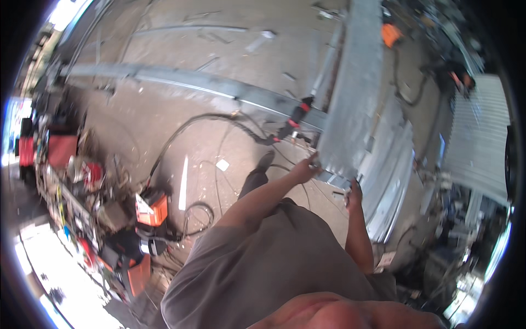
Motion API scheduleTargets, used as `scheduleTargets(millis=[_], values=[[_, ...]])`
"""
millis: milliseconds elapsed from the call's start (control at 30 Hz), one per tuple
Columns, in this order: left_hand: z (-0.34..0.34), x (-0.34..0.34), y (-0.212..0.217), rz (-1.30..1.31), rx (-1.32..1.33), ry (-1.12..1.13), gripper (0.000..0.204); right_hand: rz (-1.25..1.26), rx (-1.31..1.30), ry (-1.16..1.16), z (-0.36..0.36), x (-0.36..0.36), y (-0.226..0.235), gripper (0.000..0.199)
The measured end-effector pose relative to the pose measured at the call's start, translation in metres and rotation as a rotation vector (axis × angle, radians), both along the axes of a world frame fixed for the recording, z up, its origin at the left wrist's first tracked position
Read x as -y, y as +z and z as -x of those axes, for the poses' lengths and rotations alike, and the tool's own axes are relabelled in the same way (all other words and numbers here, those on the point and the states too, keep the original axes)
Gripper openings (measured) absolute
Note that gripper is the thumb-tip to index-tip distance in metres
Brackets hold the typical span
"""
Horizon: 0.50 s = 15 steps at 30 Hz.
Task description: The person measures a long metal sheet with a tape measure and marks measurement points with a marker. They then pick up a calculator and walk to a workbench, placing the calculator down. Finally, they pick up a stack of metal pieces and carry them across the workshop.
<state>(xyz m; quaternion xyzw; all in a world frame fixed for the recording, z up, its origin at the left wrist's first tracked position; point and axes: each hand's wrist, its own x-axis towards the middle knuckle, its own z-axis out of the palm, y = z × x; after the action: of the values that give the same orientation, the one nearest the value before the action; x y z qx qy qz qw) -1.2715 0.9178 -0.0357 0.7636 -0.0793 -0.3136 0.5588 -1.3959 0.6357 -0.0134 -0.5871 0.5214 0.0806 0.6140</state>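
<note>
Both your left hand (304, 170) and right hand (354, 194) are gripping the galvanised steel panel's (353, 93) lower edge; it's probably heavy, stiff, sharp-edged.

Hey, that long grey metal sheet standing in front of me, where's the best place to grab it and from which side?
Probably by its lower end, one hand on each long edge. The metal sheet is long and narrow, leaning away over the floor, so its near end sits within reach. The left hand already meets the near left corner and the right hand the bottom edge. Come from below.
</note>
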Motion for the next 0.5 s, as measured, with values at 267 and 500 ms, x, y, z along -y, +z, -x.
scheduleTargets(millis=[267, 500], values=[[0.028, 0.007, 0.019, 0.064, 0.013, 0.041, 0.090, 0.136, 0.036, -0.008, -0.007, -0.016, 0.014, 0.044], [0.030, 0.007, 0.015, -0.003, 0.010, 0.018, 0.088, 0.159, 0.067, 0.069, -0.009, -0.012, 0.022, 0.049]])
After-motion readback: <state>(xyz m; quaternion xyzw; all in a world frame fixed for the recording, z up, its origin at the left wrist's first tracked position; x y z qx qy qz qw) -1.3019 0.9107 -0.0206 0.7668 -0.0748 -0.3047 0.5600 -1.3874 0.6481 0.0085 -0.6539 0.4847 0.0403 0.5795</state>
